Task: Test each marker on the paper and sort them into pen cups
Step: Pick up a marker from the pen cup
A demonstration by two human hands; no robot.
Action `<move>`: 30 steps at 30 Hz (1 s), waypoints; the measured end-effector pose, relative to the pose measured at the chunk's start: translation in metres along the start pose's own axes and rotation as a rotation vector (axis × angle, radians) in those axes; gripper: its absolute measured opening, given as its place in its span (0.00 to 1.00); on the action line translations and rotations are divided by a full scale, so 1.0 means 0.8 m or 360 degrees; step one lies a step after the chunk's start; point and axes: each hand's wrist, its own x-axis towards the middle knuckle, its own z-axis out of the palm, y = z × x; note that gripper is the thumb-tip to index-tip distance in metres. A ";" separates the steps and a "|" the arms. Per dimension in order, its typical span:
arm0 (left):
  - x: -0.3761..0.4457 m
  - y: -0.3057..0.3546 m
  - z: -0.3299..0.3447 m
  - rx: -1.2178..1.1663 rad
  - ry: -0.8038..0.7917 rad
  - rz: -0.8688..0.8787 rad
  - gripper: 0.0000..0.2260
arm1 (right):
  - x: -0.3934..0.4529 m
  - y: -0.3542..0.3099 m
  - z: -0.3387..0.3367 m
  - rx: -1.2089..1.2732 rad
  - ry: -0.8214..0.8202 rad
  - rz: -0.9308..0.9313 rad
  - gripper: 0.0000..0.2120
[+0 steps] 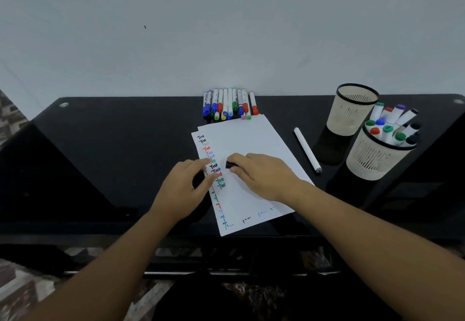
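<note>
White paper [251, 142] with a column of coloured "Test" marks down its left side lies on the black desk [120, 144]. My left hand [186, 187] rests at the paper's left edge, with fingertips and thumb touching the sheet. Over the middle of the paper, my right hand [261, 172] pinches a small black cap [229, 164]. A white marker [307, 148] lies uncapped on the desk to the right of the paper. A row of several capped markers [230, 104] sits beyond the paper. The nearer pen cup [375, 159] holds several markers; the farther pen cup [352, 109] looks empty.
A grey wall rises directly behind the desk. The desk's front edge runs just below the paper, and patterned floor shows beneath it. Both cups stand at the right end of the desk, close together.
</note>
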 end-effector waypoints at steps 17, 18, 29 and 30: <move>-0.004 0.001 0.006 0.0265 0.0069 0.0479 0.16 | 0.007 -0.010 0.012 -0.0281 0.0057 0.0011 0.24; -0.004 0.000 0.006 0.0267 0.0075 0.0482 0.15 | 0.009 -0.011 0.012 -0.0275 0.0050 0.0003 0.24; -0.002 -0.001 0.005 0.0174 0.0101 0.0221 0.11 | -0.001 -0.018 -0.007 0.0206 0.0096 0.0063 0.15; -0.001 -0.003 0.005 0.0189 0.0100 0.0184 0.10 | -0.003 -0.016 -0.009 0.0283 0.0116 0.0075 0.16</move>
